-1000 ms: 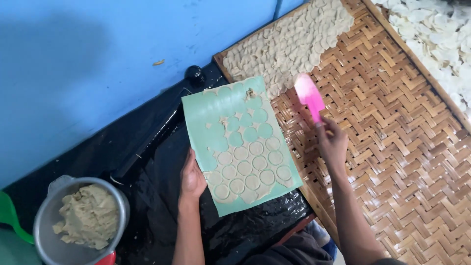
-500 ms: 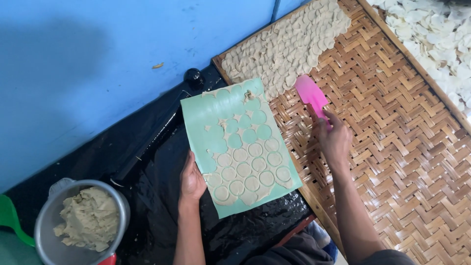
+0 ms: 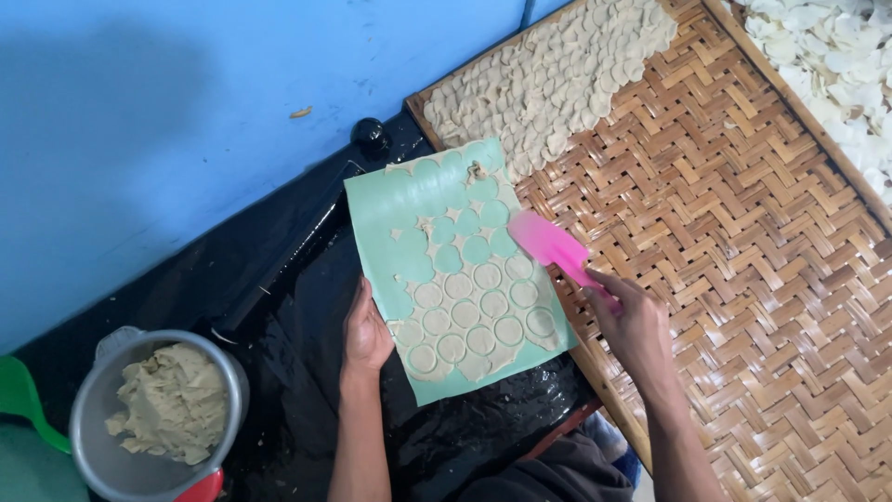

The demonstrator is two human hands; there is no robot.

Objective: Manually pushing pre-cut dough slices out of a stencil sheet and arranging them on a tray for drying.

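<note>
Left hand (image 3: 365,333) grasps the pale-green rectangular mat (image 3: 452,265) of cut dough rounds, right hand (image 3: 635,319) clenches a pink plastic spatula (image 3: 553,246) over it, beside a woven bamboo tray (image 3: 743,232) and a metal dough pot (image 3: 158,414).

We saw the scene in soft, even daylight, bright enough to read colours cleanly. A broad, faint shadow lay across the blue wall (image 3: 186,121) at upper left. The wet black sheet (image 3: 307,279) threw small glints. The woven tray (image 3: 743,232) was sharp, its weave crisp. The pink spatula (image 3: 555,246) looked slightly smeared by motion. Straight edges bowed a little toward the corners.
</note>
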